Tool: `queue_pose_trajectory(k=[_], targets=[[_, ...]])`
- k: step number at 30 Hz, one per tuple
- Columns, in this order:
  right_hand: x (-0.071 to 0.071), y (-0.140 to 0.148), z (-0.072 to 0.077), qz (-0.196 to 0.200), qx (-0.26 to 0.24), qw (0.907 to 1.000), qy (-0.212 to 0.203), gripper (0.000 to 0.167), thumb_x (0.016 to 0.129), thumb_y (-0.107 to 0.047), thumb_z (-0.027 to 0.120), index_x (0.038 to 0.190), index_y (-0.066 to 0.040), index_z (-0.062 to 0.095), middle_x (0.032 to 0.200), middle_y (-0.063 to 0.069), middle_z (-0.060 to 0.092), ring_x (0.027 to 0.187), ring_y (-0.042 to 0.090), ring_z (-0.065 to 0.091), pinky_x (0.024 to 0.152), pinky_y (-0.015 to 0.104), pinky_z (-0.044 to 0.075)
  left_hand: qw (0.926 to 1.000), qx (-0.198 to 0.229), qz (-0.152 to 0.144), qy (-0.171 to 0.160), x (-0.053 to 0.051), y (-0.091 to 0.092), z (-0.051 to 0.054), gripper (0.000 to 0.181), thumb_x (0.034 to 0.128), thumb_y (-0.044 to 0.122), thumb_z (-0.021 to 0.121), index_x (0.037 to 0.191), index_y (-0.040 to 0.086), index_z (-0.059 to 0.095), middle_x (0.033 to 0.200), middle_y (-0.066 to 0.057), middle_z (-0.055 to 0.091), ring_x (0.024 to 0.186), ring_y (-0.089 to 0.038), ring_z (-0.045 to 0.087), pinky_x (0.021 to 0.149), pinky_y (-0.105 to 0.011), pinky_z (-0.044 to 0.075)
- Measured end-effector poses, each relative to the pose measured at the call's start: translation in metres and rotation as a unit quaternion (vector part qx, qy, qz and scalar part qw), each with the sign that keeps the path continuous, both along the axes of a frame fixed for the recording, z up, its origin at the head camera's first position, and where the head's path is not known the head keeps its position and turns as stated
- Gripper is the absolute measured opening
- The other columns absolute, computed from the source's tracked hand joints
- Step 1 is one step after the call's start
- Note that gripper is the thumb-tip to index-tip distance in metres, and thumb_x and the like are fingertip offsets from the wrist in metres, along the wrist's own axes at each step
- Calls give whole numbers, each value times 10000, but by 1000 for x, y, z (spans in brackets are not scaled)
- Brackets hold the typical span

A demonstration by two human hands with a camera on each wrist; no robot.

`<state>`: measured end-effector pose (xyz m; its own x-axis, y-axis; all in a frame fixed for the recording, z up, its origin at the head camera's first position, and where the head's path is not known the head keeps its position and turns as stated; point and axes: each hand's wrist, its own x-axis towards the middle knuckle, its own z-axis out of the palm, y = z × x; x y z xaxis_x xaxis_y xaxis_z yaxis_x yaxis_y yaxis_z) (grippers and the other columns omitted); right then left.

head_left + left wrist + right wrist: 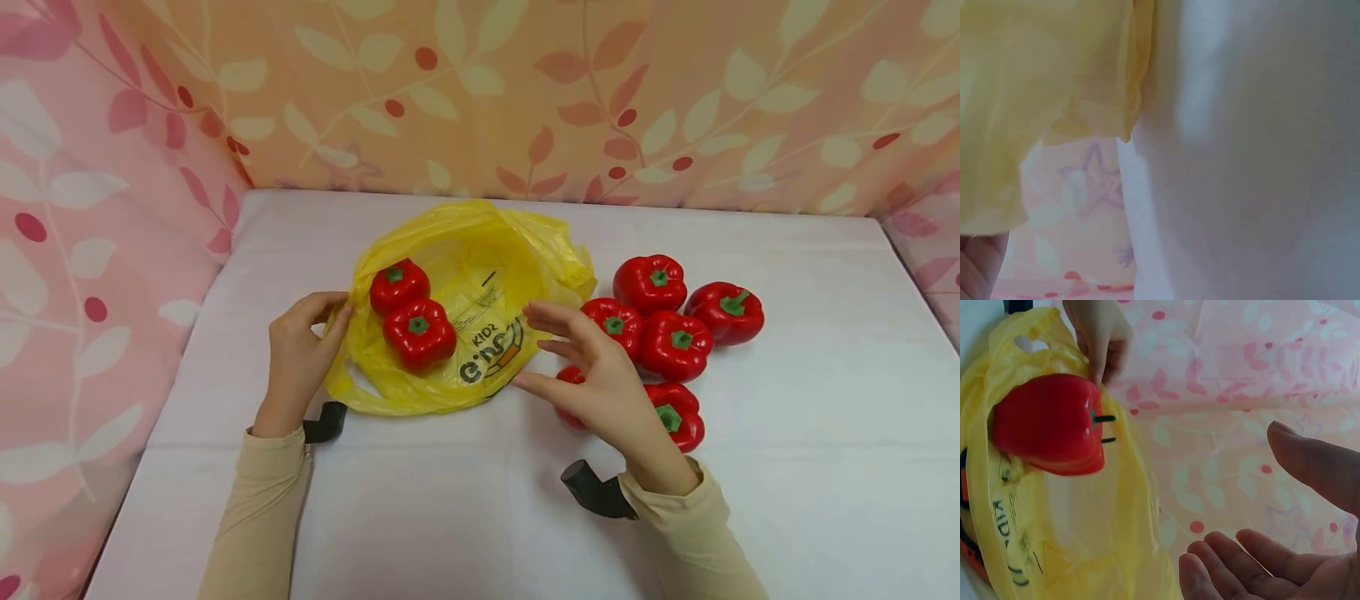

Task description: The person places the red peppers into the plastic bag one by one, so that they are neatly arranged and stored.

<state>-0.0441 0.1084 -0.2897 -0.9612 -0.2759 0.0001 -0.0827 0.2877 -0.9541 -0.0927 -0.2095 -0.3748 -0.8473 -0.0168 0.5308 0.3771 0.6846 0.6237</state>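
At nine o'clock on bag [465, 271], left hand [303, 346] pinches edge; right hand [596, 375], four o'clock, wide, empty. Likely mid-bagging; next calls for grasping three-o'clock pepper [621, 328]

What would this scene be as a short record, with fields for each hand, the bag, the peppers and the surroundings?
Left hand: pinches the left edge of the yellow bag
Right hand: holds nothing, near the bag's right side
Bag state: lying with its mouth open
Inside bag: two red peppers
Right of bag: six more red peppers, some partly hidden by the right hand
Surface: white tabletop
Backdrop: leaf-patterned cloth
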Motion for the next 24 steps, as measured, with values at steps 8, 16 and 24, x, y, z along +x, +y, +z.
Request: queue_pose_trajectory(k=[8,16,24], targets=[[9,30,4,-325,49,9994,-146,607,803,-82,749,1343,-99,471,1337,35,493,1203,235,501,890,254,489,10000,44,11,27,0,-1,-2,139,838,-22,678,963,-82,677,929,-187,680,789,-280,621,786,-32,387],[25,83,-4,-720,811,9935,344,631,817,-13,715,1378,-114,445,1322,108,493,1139,162,542,787,173,511,10000,4,-29,16,2,1,0,142,836,-28,678,965,-86,677,932,-190,681,790,-284,627,789,-30,386],[32,116,-13,-1136,1432,9825,354,659,818,-37,722,1403,-135,435,1308,44,516,1108,61,516,742,130,503,10000,-33,-13,-9,1,1,0,145,833,-23,684,966,-82,678,931,-187,680,791,-281,628,793,-22,381]])
